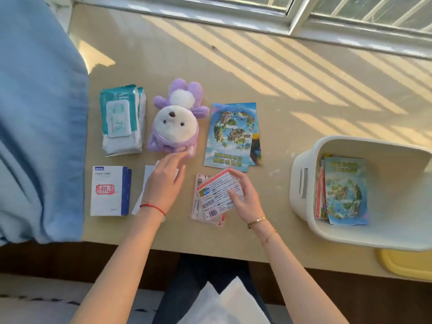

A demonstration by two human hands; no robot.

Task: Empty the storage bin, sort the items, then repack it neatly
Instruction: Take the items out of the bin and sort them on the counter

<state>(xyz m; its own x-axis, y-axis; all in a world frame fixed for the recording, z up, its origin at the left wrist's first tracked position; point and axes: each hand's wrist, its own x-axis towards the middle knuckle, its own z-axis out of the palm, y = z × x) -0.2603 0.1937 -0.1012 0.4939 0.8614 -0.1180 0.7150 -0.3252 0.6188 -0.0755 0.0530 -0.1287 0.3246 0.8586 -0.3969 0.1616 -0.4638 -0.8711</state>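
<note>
right hand point(243, 195) pinched packet point(216, 195) | left hand point(164, 181) relaxed, flat, seemingly touching paper point(146, 183) | toy point(175, 122) just beyond

red string bracelet point(153, 206) left wrist; gold bangles point(258, 221) right.

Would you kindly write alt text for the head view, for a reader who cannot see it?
A person's right hand holds a small printed packet over a pile of packets on a beige table, while the left hand hovers open near a purple plush toy. Wet wipes, a white box and leaflets lie sorted; a white bin still holds leaflets.
</note>
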